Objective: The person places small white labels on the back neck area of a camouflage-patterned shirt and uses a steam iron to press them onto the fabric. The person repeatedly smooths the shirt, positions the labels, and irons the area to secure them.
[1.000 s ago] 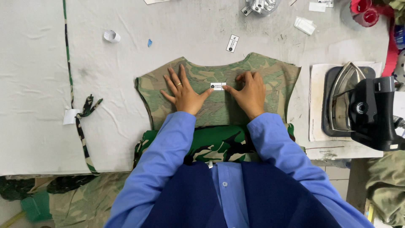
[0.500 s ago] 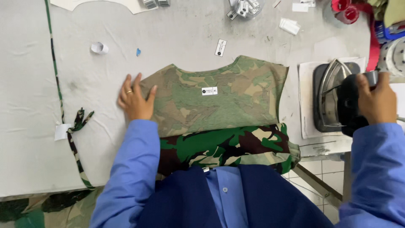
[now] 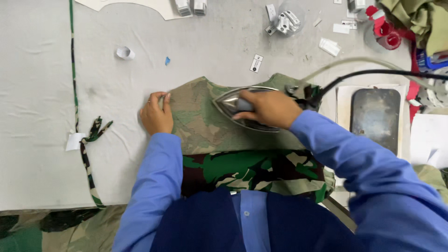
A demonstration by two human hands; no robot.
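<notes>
A camouflage garment piece [image 3: 200, 126] lies flat on the grey padded table [image 3: 37, 93], its darker green part hanging over the near edge. My right hand [image 3: 268, 108] grips the handle of a steam iron [image 3: 233, 103] that rests on the fabric's upper middle, its tip pointing left. A black cord and a pale hose [image 3: 373, 70] run from the iron to the right. My left hand [image 3: 156, 114] presses the garment's left edge with curled fingers.
A dark iron rest pad [image 3: 375, 116] lies at the right. A camouflage strip [image 3: 86, 140] with a white tag hangs at the left. Small white labels [image 3: 256, 63], metal clips [image 3: 284, 21], a red object [image 3: 385, 32] and olive cloth [image 3: 420, 18] sit along the far side.
My right hand lifted the iron off its pad at the right and brought it left onto the garment, covering the white label. My left hand stayed at the fabric's left edge.
</notes>
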